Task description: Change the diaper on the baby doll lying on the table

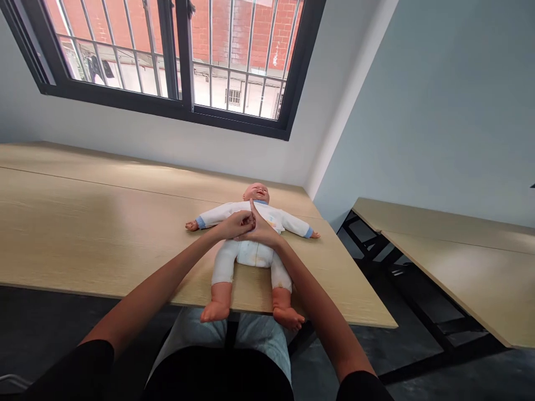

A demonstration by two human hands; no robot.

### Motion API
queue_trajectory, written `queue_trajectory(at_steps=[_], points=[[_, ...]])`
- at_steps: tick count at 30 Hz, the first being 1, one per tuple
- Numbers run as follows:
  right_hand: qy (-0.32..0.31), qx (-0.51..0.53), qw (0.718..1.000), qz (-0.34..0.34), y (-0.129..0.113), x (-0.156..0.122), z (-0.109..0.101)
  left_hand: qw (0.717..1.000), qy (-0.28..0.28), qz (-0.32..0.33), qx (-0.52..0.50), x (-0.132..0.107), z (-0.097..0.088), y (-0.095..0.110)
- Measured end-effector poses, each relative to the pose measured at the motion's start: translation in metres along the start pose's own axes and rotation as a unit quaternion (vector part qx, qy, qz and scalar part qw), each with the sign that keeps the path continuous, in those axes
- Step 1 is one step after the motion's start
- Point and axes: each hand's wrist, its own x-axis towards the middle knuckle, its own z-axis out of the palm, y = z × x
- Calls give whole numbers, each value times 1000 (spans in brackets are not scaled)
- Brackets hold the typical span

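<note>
The white-suited plastic baby doll (247, 253) lies face-up at the near edge of the pale wooden table (83, 223), head away from you, feet overhanging; your left hand (238, 224) pinches its chest cloth, while the grip of your right hand (262, 230) is unclear.

One baby doll (251, 255). Two hands: left hand (238, 224), right hand (262, 231). Two wooden tables: near table (83, 223), far table (460, 250). One barred window (175, 55).

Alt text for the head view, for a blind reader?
The left hand and right hand meet on the chest of a baby doll in a white suit, lying face up on a wooden table, feet past its near edge. A barred window is behind, a second table to the right.
</note>
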Motion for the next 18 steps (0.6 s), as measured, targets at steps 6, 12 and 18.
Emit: queue_trajectory(at_steps=[6, 12, 18], points=[[107, 117, 987, -35, -5, -1, -17, 999, 2, 22, 36, -9, 3, 3], [205, 165, 963, -52, -13, -6, -42, 998, 32, 38, 43, -16, 1, 7], [223, 173, 959, -28, -14, -9, -41, 999, 40, 15, 29, -14, 6, 2]])
